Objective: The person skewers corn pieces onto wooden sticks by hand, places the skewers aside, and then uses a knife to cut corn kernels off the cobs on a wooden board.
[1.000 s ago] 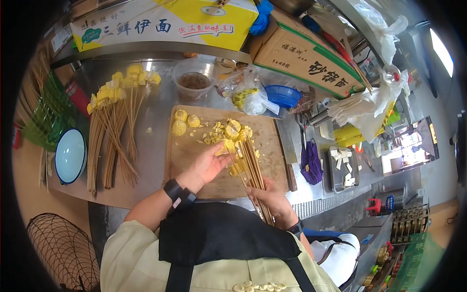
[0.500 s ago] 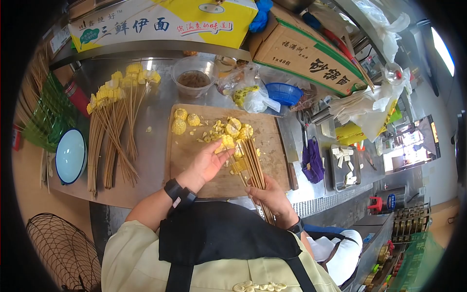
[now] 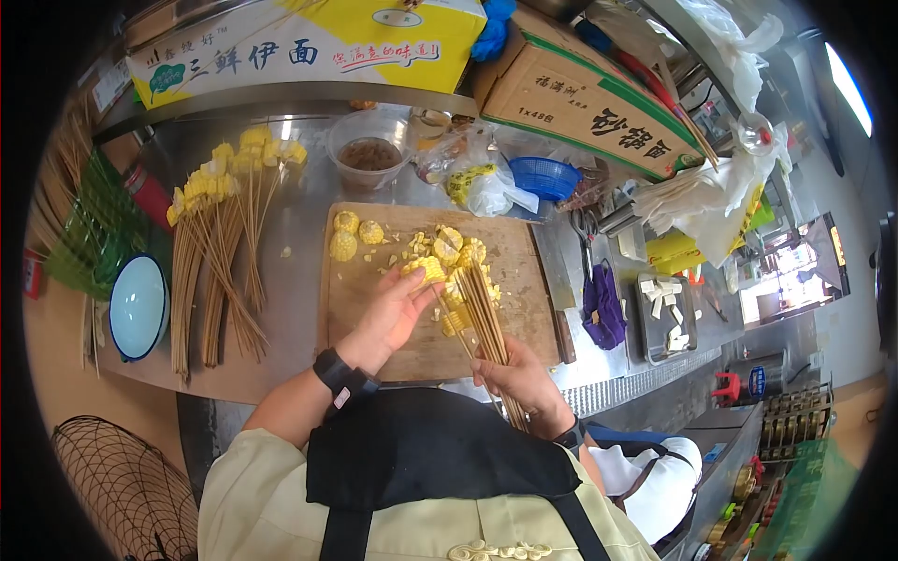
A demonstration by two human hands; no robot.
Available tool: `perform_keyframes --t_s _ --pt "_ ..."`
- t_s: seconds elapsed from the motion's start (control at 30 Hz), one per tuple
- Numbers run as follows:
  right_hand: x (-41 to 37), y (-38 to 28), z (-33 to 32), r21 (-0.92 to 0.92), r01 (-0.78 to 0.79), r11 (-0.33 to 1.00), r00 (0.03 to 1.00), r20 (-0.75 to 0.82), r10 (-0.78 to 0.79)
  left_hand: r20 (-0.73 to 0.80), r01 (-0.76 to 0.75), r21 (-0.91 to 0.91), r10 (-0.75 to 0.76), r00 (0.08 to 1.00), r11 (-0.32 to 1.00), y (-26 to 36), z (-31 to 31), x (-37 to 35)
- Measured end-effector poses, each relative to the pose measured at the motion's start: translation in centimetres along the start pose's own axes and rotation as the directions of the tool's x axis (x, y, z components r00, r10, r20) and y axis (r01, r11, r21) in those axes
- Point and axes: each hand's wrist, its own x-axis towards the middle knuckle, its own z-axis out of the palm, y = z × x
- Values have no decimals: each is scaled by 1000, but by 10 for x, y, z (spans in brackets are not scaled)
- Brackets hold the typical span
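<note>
My left hand pinches a yellow piece of corn between thumb and fingers, over the wooden cutting board. In my right hand is a bundle of bamboo skewers, gripped near its lower end, the tips pointing up and away from me. One skewer slants apart from the bundle toward my left hand. Cut corn rounds and loose kernels lie beyond my hands on the board. Several more corn pieces sit at its far left corner.
Skewered corn lies in a pile on the left of the steel table, near a pale blue bowl. A cleaver lies along the board's right edge. Farther right are purple-handled scissors and a tray of white pieces.
My left hand, with the corn piece, has shifted slightly left, away from the skewer tips. My right hand keeps its hold on the bundle.
</note>
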Motion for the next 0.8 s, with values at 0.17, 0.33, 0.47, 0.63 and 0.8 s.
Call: perform_keyframes --t_s 0.17,0.33,0.47,0.63,0.8 --pt "-1 0 1 1 8 1000 1000 6 -8 25 -88 185 84 996 979 -6 -1 -2" --pt "-2 5 0 44 18 999 1000 23 -19 10 -12 138 10 1000 990 -8 11 -8" --pt "-2 5 0 27 28 999 1000 -2 -28 25 51 146 -55 998 988 -17 5 -8" --pt "6 11 -4 34 50 998 997 -62 -48 79 228 168 -243 967 959 -44 7 -23" --pt "2 11 -10 10 38 999 990 -135 -36 40 263 458 -315 948 849 -31 8 -11"
